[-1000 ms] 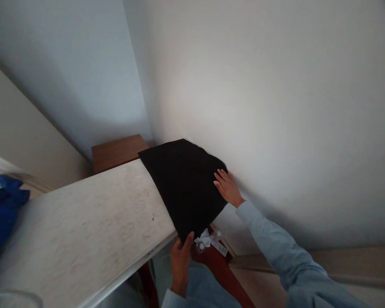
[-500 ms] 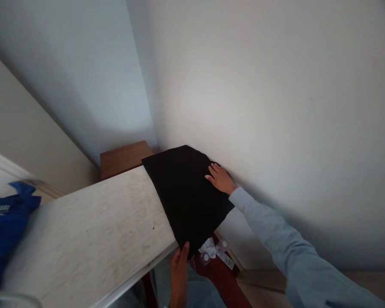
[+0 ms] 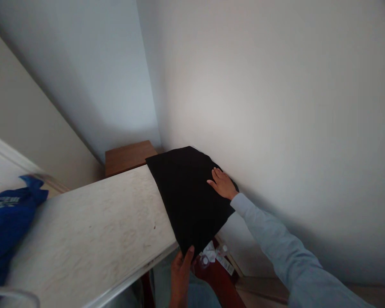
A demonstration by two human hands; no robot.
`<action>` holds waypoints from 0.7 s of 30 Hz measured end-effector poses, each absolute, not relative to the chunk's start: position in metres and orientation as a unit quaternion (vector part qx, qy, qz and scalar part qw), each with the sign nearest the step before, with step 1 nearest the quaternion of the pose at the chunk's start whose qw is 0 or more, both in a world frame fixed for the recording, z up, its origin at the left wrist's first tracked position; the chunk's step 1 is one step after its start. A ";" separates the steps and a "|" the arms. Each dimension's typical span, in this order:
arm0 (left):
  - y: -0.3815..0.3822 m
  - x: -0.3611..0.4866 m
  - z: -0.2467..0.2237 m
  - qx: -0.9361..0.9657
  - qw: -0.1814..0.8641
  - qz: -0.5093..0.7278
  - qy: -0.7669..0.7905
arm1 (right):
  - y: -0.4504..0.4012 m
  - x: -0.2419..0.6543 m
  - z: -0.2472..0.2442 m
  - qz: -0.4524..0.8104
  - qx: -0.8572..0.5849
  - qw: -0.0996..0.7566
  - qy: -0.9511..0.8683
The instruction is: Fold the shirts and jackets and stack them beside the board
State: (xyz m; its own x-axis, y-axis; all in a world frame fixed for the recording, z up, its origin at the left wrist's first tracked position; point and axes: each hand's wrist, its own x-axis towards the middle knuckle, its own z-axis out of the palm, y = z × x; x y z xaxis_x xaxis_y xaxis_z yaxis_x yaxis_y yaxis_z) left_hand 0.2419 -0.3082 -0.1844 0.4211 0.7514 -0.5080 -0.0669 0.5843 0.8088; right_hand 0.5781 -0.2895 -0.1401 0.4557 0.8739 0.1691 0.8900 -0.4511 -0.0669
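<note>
A black cloth [image 3: 189, 192] lies spread over the right end of a pale, stained tabletop [image 3: 109, 231], its far side running along the wall. Its near corner hangs past the table's front edge, and my left hand [image 3: 181, 269] pinches it there between thumb and fingers. On the cloth's right side, close to the wall, my right hand [image 3: 223, 184] rests flat with fingers outstretched. Whether the cloth is one layer or folded, I cannot tell.
A blue bag or garment [image 3: 14, 214] with white lettering sits at the table's left. Behind the table stands a brown wooden surface [image 3: 128, 157]. Clear plastic bottles [image 3: 204, 260] and crumpled wrapping lie below the cloth. The white wall [image 3: 276, 107] borders the right side.
My right hand has slid slightly toward me along the cloth. My left hand still pinches the near corner. The view has shifted a little to the left.
</note>
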 end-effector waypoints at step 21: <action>-0.311 0.236 -0.205 0.434 0.748 0.268 0.425 | -0.172 0.619 -0.117 -0.003 -0.835 0.121 -0.537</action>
